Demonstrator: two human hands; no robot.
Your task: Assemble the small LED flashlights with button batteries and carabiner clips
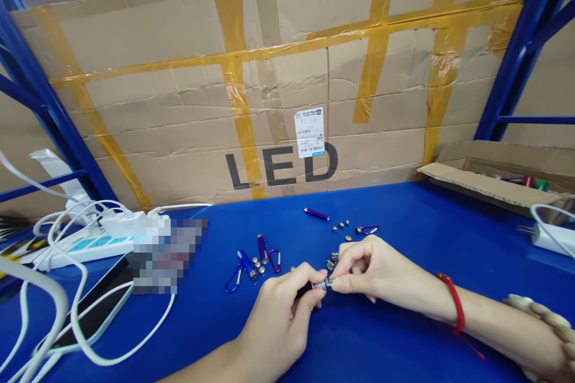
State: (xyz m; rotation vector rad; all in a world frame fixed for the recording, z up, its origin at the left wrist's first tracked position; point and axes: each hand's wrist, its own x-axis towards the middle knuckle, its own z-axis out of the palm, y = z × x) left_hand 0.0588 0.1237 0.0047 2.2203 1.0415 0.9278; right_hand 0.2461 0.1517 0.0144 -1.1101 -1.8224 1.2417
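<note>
My left hand (281, 320) is closed around a small dark flashlight body (314, 286) just above the blue table (404, 233). My right hand (372, 266) pinches the silver end piece (324, 284) at the body's tip, fingers pressed together. A red cord circles my right wrist. Just beyond the hands lie several small silver button cells (332, 258). Further left rest a blue mini flashlight with a carabiner (245, 264) and a purple one with a clip (265, 249).
A purple tube (316, 213), more cells (341, 226) and a purple carabiner (369, 229) lie further back. A power strip with white cables (90, 242) and a phone (96, 305) sit left. An open cardboard box (489, 182) is right, a taped cardboard sheet (278, 90) behind.
</note>
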